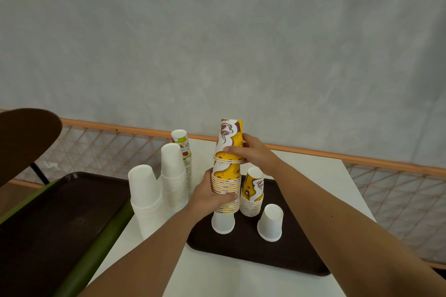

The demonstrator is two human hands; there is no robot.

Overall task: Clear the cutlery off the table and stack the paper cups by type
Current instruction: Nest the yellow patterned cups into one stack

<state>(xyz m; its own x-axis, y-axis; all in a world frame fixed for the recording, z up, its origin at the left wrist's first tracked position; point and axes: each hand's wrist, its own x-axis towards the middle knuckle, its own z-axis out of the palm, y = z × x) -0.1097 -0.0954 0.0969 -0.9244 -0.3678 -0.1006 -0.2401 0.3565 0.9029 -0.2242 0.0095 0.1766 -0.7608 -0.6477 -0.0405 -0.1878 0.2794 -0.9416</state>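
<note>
The left hand (210, 196) wraps its fingers around the yellow cup stack (226, 190), lifted above the brown tray (253, 253) on the worktop (311, 169), steadying it while the right hand (251, 152) pinches the top yellow cup (229, 140), likely seating it. White stacks (154, 190) stand apart, sorted by type.

Canteen-style spot, serving trays (255, 252), stacked paper cups (172, 176), white table (313, 164), mesh railing (395, 190)

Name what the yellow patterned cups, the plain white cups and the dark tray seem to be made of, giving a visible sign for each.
Yellow patterned cups: likely paper, matte printed walls, thin rolled rims nesting tightly.
Plain white cups: paper by the look, though thin plastic is possible; smooth and unprinted.
Dark tray: probably moulded plastic, dull brown, rounded raised edge.
</note>
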